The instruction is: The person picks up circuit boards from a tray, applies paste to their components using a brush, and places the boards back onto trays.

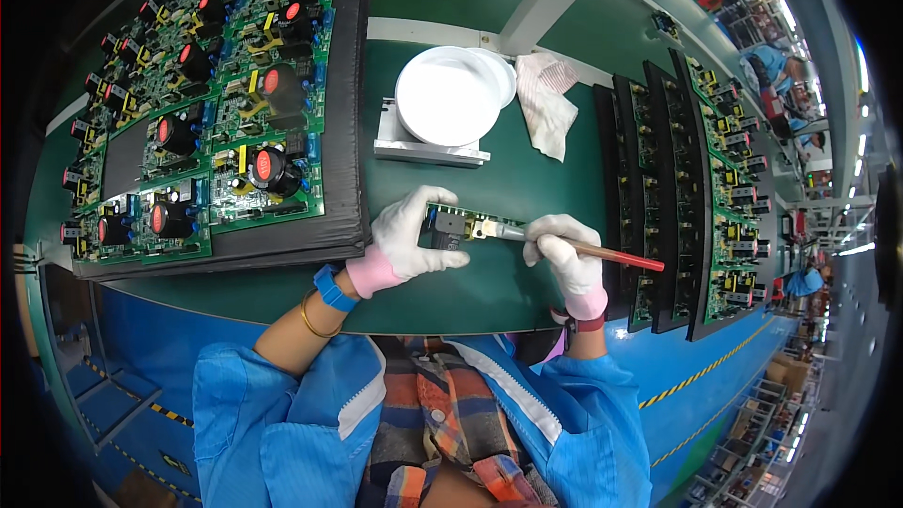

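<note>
My left hand (pixel 411 237), in a white glove with a pink cuff, grips a green circuit board (pixel 458 226) by its left end. The board is tilted, and a black block-shaped part on it faces me. In my right hand (pixel 567 252), gloved the same way, is a brush (pixel 602 251) with a wooden and red handle. Its metal collar and pale bristles point left and meet the board's parts near the middle. The fingers of my right hand close round the handle near the collar.
A black tray (pixel 348 150) on the left bears several circuit boards (pixel 268 179). Black racks of boards (pixel 720 198) stand at the right. Behind my hands are a round white container (pixel 448 99) on a metal block (pixel 428 152) and a crumpled cloth (pixel 547 103).
</note>
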Tool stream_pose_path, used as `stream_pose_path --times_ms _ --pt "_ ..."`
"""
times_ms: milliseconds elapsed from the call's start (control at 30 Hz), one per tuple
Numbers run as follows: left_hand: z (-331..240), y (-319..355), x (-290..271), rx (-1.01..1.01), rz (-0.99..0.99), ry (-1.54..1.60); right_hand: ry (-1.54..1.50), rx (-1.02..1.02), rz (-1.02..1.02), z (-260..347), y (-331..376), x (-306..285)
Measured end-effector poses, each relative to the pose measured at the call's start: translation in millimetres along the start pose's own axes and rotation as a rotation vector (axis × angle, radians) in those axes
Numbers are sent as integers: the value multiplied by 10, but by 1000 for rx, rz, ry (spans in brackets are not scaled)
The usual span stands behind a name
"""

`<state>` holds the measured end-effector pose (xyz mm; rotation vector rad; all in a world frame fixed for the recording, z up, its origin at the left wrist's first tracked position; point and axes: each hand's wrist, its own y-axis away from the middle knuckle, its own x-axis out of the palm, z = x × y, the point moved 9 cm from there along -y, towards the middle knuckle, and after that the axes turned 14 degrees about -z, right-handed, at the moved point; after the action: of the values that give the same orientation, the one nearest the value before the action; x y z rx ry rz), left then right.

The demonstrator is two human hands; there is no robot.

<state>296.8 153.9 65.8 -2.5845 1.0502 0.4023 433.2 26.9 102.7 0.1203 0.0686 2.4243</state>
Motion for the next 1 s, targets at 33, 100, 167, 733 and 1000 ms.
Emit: stream_pose_path --times_ms 33,100,167,733,1000 --pt "14 10 12 -6 18 -18 42 9 28 -24 6 20" --pt "14 10 14 -4 13 -9 52 -17 51 -2 -7 52" --pt "18 7 25 -2 11 -3 218 -24 81 1 -16 117" --pt "-9 67 -24 31 -143 -92 443 -570 -273 369 311 170" --pt "3 95 -24 66 -204 -61 932 -1082 -185 622 447 781"
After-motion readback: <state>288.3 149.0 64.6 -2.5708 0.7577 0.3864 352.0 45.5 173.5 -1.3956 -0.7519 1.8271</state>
